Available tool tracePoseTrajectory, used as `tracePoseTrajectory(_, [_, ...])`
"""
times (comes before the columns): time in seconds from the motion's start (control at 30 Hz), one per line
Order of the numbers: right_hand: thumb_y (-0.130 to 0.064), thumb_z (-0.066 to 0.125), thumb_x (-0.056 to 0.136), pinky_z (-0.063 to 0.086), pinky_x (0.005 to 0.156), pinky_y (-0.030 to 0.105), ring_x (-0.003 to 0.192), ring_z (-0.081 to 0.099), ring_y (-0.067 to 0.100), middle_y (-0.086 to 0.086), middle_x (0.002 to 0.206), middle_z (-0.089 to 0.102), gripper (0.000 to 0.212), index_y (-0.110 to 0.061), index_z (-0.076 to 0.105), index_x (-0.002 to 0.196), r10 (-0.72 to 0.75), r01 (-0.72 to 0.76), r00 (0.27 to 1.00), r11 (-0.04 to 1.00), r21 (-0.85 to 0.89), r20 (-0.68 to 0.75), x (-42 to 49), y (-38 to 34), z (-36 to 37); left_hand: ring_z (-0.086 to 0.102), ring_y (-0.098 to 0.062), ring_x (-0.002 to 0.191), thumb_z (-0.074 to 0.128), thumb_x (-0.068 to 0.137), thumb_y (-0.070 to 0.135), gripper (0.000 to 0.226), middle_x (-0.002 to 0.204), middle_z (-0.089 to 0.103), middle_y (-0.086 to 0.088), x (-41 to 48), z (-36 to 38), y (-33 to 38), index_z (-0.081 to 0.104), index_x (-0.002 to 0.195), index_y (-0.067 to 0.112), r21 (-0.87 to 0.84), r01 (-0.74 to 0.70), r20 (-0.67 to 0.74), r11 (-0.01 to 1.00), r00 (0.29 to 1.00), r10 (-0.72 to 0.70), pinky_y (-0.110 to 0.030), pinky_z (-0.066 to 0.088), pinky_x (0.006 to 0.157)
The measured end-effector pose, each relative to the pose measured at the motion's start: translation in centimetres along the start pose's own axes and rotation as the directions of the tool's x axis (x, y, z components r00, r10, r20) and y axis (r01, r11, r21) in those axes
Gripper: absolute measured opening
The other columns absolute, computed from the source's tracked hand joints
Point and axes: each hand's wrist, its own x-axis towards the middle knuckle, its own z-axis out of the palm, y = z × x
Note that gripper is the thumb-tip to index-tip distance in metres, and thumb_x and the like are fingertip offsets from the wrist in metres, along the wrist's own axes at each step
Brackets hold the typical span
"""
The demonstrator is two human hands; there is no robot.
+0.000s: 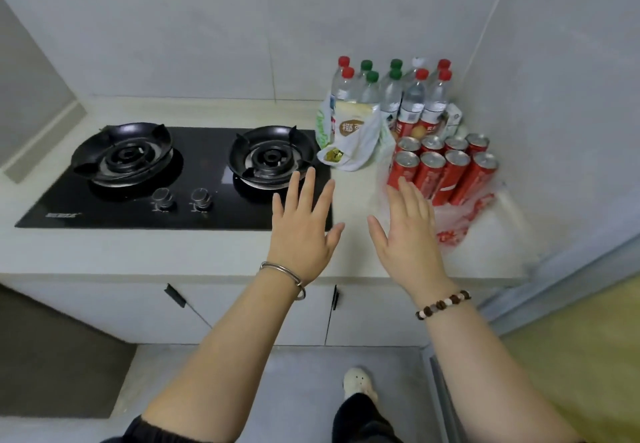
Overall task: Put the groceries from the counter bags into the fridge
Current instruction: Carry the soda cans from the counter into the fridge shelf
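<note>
Several red drink cans (446,169) stand on a flattened clear bag with red print (457,224) at the counter's right corner. Behind them stand several clear water bottles (412,96) with red, green and white caps. A white plastic bag (349,141) holding packaged food sits left of the cans. My left hand (301,231) hovers with straight spread fingers over the counter by the stove's right edge. My right hand (408,231) is also spread flat, its fingertips just in front of the nearest cans. Neither hand holds anything.
A black two-burner gas stove (173,179) with two knobs fills the counter's left half. A small white carton (453,120) stands by the right wall. White cabinet doors (263,314) lie below the counter edge. My shoe (358,383) is on the grey floor.
</note>
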Motion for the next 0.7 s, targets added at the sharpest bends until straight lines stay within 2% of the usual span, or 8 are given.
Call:
tracePoseTrajectory(0.17, [-0.048, 0.03, 0.092, 0.019, 0.114, 0.049, 0.14, 0.023, 0.028, 0.011, 0.151, 0.03, 0.063, -0.009, 0.036, 0.141, -0.002, 0.002, 1.0, 0.999, -0.043, -0.001, 4.3, 6.1, -0.1, 0.019, -0.037, 0.142, 0.027, 0.087, 0.051, 0.068, 0.153, 0.024, -0.016, 6.5, 2.9, 4.1, 0.034, 0.144, 0.015, 0.014, -0.042, 0.018, 0.999, 0.999, 0.042, -0.059, 0.027, 0.106])
tracePoseTrajectory(0.23, [-0.045, 0.036, 0.092, 0.021, 0.114, 0.051, 0.14, 0.023, 0.027, 0.011, 0.15, 0.03, 0.06, -0.01, 0.037, 0.141, 0.011, -0.011, 1.0, 0.999, -0.036, 0.006, 6.1, 8.3, 0.2, 0.02, -0.038, 0.141, 0.028, 0.088, 0.051, 0.067, 0.153, 0.025, -0.017, 9.0, 4.3, 5.3, 0.034, 0.144, 0.015, 0.022, -0.068, 0.032, 0.997, 0.997, 0.067, -0.059, 0.027, 0.105])
tracePoseTrajectory(0.37, [-0.043, 0.044, 0.092, 0.018, 0.116, 0.048, 0.141, 0.022, 0.027, 0.011, 0.151, 0.03, 0.059, -0.01, 0.037, 0.141, 0.012, -0.01, 1.0, 0.998, -0.054, 0.025, 9.6, 12.1, 1.5, 0.021, -0.038, 0.141, 0.029, 0.087, 0.051, 0.067, 0.153, 0.025, -0.016, 13.4, 7.0, 6.6, 0.034, 0.144, 0.016, 0.041, -0.066, 0.059, 0.997, 0.996, 0.063, -0.059, 0.026, 0.106])
tracePoseTrajectory(0.6, [-0.043, 0.044, 0.091, 0.021, 0.114, 0.048, 0.139, 0.025, 0.028, 0.013, 0.147, 0.036, 0.053, -0.009, 0.047, 0.132, -0.012, 0.019, 0.997, 0.996, -0.085, 0.081, 13.8, 15.8, 3.4, 0.033, -0.04, 0.135, 0.035, 0.085, 0.046, 0.064, 0.147, 0.035, -0.019, 17.0, 9.9, 7.7, 0.044, 0.138, 0.012, 0.024, -0.039, 0.115, 0.999, 0.993, 0.036, -0.057, 0.04, 0.098])
tracePoseTrajectory(0.63, [-0.042, 0.045, 0.091, 0.022, 0.114, 0.048, 0.139, 0.024, 0.028, 0.013, 0.147, 0.036, 0.052, -0.01, 0.048, 0.131, -0.016, 0.023, 0.996, 0.997, -0.08, 0.09, 14.3, 16.2, 3.7, 0.029, -0.04, 0.137, 0.037, 0.086, 0.045, 0.063, 0.15, 0.031, -0.019, 17.5, 10.3, 7.8, 0.041, 0.14, 0.012, 0.018, -0.03, 0.13, 0.999, 0.991, 0.028, -0.057, 0.038, 0.1])
tracePoseTrajectory(0.7, [-0.042, 0.047, 0.091, 0.021, 0.114, 0.048, 0.14, 0.023, 0.027, 0.012, 0.148, 0.036, 0.052, -0.01, 0.048, 0.132, -0.014, 0.023, 0.994, 0.997, -0.078, 0.111, 15.0, 16.9, 4.1, 0.01, -0.034, 0.144, 0.042, 0.092, 0.044, 0.066, 0.157, 0.011, -0.014, 18.3, 11.2, 8.0, 0.023, 0.148, 0.016, 0.014, -0.01, 0.183, 1.0, 0.983, 0.008, -0.054, 0.024, 0.11])
